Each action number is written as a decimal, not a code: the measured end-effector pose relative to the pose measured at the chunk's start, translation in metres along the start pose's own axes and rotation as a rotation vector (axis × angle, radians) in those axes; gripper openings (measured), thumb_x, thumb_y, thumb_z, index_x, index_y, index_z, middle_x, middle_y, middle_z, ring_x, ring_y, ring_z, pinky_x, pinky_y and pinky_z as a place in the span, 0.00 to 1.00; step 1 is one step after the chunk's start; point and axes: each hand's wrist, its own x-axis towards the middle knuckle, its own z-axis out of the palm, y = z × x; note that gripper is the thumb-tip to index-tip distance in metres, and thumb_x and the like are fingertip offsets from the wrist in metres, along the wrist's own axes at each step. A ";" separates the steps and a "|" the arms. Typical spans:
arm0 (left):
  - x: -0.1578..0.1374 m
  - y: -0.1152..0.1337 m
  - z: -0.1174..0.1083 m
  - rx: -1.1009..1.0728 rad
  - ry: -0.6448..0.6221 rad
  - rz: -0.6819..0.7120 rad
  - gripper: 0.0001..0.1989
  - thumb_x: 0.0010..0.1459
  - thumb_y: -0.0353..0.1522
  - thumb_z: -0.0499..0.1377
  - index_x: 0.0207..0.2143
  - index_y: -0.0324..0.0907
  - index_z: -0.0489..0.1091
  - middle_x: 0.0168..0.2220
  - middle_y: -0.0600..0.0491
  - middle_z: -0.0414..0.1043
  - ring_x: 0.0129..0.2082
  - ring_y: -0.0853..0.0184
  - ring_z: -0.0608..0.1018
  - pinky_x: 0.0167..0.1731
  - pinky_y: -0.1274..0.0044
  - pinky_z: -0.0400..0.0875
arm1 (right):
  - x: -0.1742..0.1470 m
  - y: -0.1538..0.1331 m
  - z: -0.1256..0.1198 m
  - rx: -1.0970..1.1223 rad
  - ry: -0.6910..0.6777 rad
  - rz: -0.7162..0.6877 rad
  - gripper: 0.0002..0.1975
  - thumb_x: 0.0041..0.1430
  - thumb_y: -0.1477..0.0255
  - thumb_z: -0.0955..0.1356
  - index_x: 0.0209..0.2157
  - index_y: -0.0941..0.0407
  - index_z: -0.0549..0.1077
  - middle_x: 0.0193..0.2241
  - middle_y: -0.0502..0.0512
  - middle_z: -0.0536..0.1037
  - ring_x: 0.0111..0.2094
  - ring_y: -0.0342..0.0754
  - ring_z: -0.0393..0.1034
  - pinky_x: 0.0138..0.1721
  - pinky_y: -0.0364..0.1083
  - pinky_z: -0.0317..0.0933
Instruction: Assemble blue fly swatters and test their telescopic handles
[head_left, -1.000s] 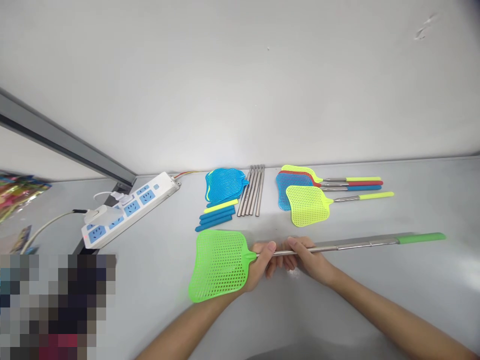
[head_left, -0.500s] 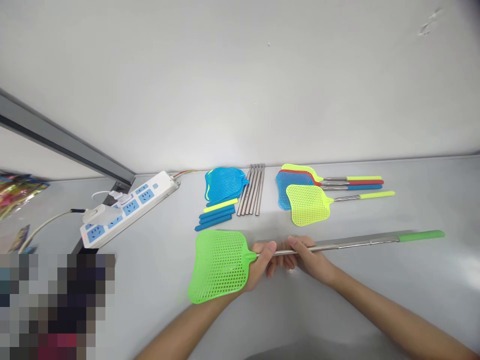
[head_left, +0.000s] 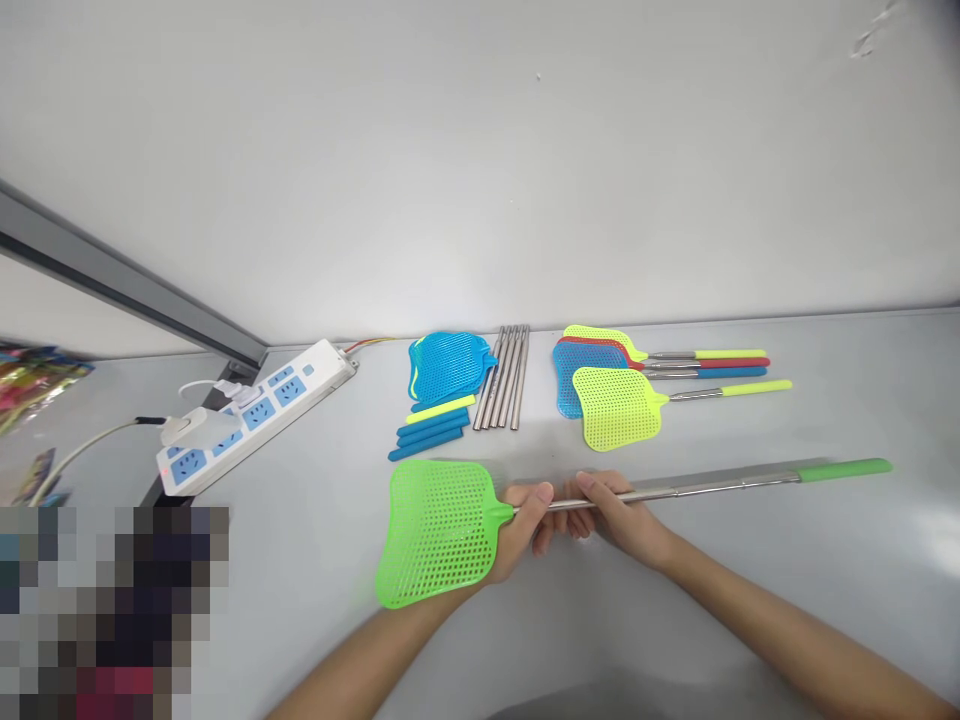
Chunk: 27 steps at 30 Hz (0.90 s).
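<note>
A green fly swatter (head_left: 442,530) with an extended metal telescopic rod lies across both my hands. Its mesh head points left and its green grip (head_left: 844,470) points right. Just beside the head, my left hand (head_left: 529,520) is closed on the rod, thumb on top. My right hand (head_left: 611,505) pinches the same rod a little further right. Behind them, several shorter swatters (head_left: 619,408) in yellow, red and blue lie overlapped. Left of these are several loose metal rods (head_left: 504,378), a stack of blue swatter heads (head_left: 450,367), and blue and yellow grip sleeves (head_left: 431,430).
A white power strip (head_left: 259,415) with plugs in it lies at the left, by a grey metal frame post (head_left: 135,275). Colourful plastic packaging (head_left: 37,385) is at the far left. A pale wall (head_left: 480,170) rises behind the grey table (head_left: 750,560).
</note>
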 end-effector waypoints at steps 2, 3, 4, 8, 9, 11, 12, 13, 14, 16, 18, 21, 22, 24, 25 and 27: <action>0.000 -0.001 0.000 0.002 0.005 -0.004 0.26 0.56 0.46 0.40 0.17 0.40 0.62 0.10 0.56 0.58 0.21 0.69 0.70 0.30 0.77 0.66 | 0.000 -0.001 0.000 -0.008 -0.004 0.005 0.23 0.59 0.64 0.55 0.14 0.58 0.62 0.14 0.50 0.65 0.19 0.43 0.60 0.24 0.44 0.55; 0.000 -0.001 0.000 0.003 0.006 0.000 0.26 0.56 0.46 0.40 0.17 0.40 0.62 0.10 0.56 0.58 0.21 0.70 0.70 0.29 0.77 0.66 | 0.000 -0.001 0.000 -0.008 -0.004 0.006 0.23 0.59 0.64 0.55 0.14 0.58 0.62 0.14 0.50 0.65 0.19 0.43 0.60 0.24 0.44 0.55; 0.000 -0.001 0.000 0.004 0.004 0.004 0.26 0.56 0.47 0.40 0.17 0.40 0.62 0.10 0.56 0.58 0.20 0.70 0.70 0.29 0.77 0.66 | 0.000 -0.001 0.000 -0.008 -0.007 0.005 0.23 0.59 0.64 0.55 0.14 0.58 0.62 0.14 0.50 0.65 0.19 0.43 0.60 0.24 0.44 0.55; 0.000 -0.001 -0.001 0.013 -0.005 0.004 0.26 0.56 0.46 0.40 0.17 0.39 0.62 0.10 0.56 0.59 0.21 0.69 0.70 0.29 0.77 0.66 | 0.000 -0.001 -0.001 -0.002 -0.009 0.000 0.23 0.59 0.64 0.55 0.14 0.57 0.61 0.14 0.50 0.64 0.19 0.43 0.60 0.24 0.44 0.55; 0.000 -0.001 -0.001 0.014 -0.001 -0.002 0.26 0.56 0.46 0.40 0.17 0.39 0.62 0.11 0.56 0.59 0.20 0.70 0.70 0.29 0.77 0.66 | 0.000 -0.001 -0.001 0.001 -0.009 0.001 0.23 0.59 0.64 0.55 0.13 0.57 0.61 0.14 0.50 0.64 0.19 0.43 0.60 0.24 0.44 0.55; 0.000 -0.001 -0.001 0.019 0.001 -0.006 0.26 0.56 0.46 0.39 0.18 0.39 0.62 0.11 0.56 0.59 0.19 0.70 0.69 0.28 0.77 0.65 | 0.000 -0.001 -0.001 0.010 -0.007 -0.002 0.23 0.59 0.65 0.56 0.13 0.57 0.61 0.13 0.50 0.63 0.19 0.43 0.60 0.24 0.44 0.55; 0.000 -0.001 -0.001 0.022 -0.004 -0.005 0.26 0.56 0.46 0.39 0.18 0.39 0.62 0.11 0.56 0.59 0.19 0.70 0.69 0.27 0.77 0.65 | 0.000 -0.001 -0.001 0.013 -0.006 -0.005 0.23 0.59 0.65 0.56 0.13 0.58 0.61 0.13 0.50 0.63 0.19 0.43 0.60 0.24 0.44 0.55; 0.000 -0.001 -0.001 0.027 -0.011 -0.003 0.26 0.56 0.46 0.39 0.18 0.39 0.63 0.11 0.56 0.59 0.18 0.71 0.68 0.27 0.77 0.65 | 0.000 -0.001 -0.001 0.015 -0.004 -0.007 0.23 0.59 0.65 0.56 0.13 0.58 0.61 0.13 0.50 0.63 0.19 0.43 0.61 0.24 0.44 0.55; 0.000 -0.002 -0.002 0.032 -0.019 -0.001 0.26 0.56 0.46 0.39 0.18 0.39 0.63 0.11 0.56 0.59 0.18 0.71 0.68 0.26 0.77 0.65 | 0.000 -0.001 -0.001 0.014 -0.005 -0.007 0.23 0.59 0.65 0.56 0.13 0.58 0.61 0.13 0.50 0.64 0.19 0.43 0.61 0.24 0.44 0.55; 0.001 -0.002 -0.003 0.041 -0.032 0.004 0.26 0.56 0.47 0.39 0.18 0.39 0.62 0.11 0.56 0.59 0.19 0.70 0.69 0.26 0.77 0.65 | 0.000 0.000 -0.001 0.014 -0.008 -0.003 0.22 0.59 0.65 0.55 0.14 0.58 0.61 0.14 0.50 0.64 0.19 0.43 0.61 0.24 0.44 0.55; 0.001 -0.002 -0.003 0.053 -0.039 0.007 0.27 0.56 0.47 0.38 0.17 0.39 0.62 0.11 0.55 0.59 0.20 0.70 0.69 0.26 0.78 0.65 | 0.000 0.001 -0.002 0.015 -0.010 0.000 0.22 0.59 0.65 0.55 0.14 0.58 0.61 0.14 0.50 0.64 0.19 0.43 0.61 0.24 0.44 0.55; 0.001 0.000 -0.003 0.038 -0.046 0.012 0.26 0.56 0.46 0.39 0.18 0.39 0.62 0.11 0.56 0.59 0.20 0.71 0.69 0.26 0.78 0.65 | -0.001 0.002 -0.002 0.011 -0.003 0.002 0.22 0.59 0.65 0.55 0.14 0.57 0.61 0.14 0.50 0.64 0.20 0.43 0.61 0.24 0.44 0.56; 0.001 0.000 -0.003 0.029 -0.047 0.013 0.26 0.56 0.46 0.40 0.18 0.39 0.63 0.11 0.56 0.59 0.19 0.71 0.69 0.26 0.79 0.65 | -0.001 0.002 -0.002 0.009 0.000 0.002 0.22 0.59 0.65 0.55 0.14 0.57 0.61 0.14 0.50 0.64 0.20 0.43 0.61 0.24 0.44 0.56; 0.001 0.000 -0.003 0.013 -0.046 0.018 0.25 0.56 0.46 0.40 0.18 0.39 0.63 0.11 0.56 0.58 0.20 0.70 0.69 0.26 0.78 0.66 | -0.001 0.002 -0.002 0.005 0.001 0.002 0.22 0.59 0.65 0.55 0.14 0.57 0.61 0.14 0.50 0.64 0.19 0.42 0.61 0.24 0.44 0.56; 0.000 -0.001 -0.003 0.014 -0.044 0.024 0.25 0.56 0.46 0.40 0.18 0.39 0.63 0.11 0.56 0.58 0.20 0.70 0.70 0.26 0.78 0.66 | -0.001 0.002 -0.002 0.006 -0.001 0.001 0.22 0.59 0.65 0.55 0.14 0.57 0.61 0.14 0.50 0.64 0.19 0.42 0.61 0.24 0.44 0.56; 0.000 -0.002 -0.003 0.027 -0.042 0.035 0.25 0.57 0.45 0.39 0.19 0.39 0.63 0.11 0.56 0.59 0.21 0.70 0.70 0.28 0.78 0.67 | -0.001 0.001 -0.002 0.010 -0.006 -0.001 0.22 0.59 0.65 0.55 0.14 0.57 0.61 0.14 0.50 0.64 0.19 0.42 0.61 0.24 0.44 0.55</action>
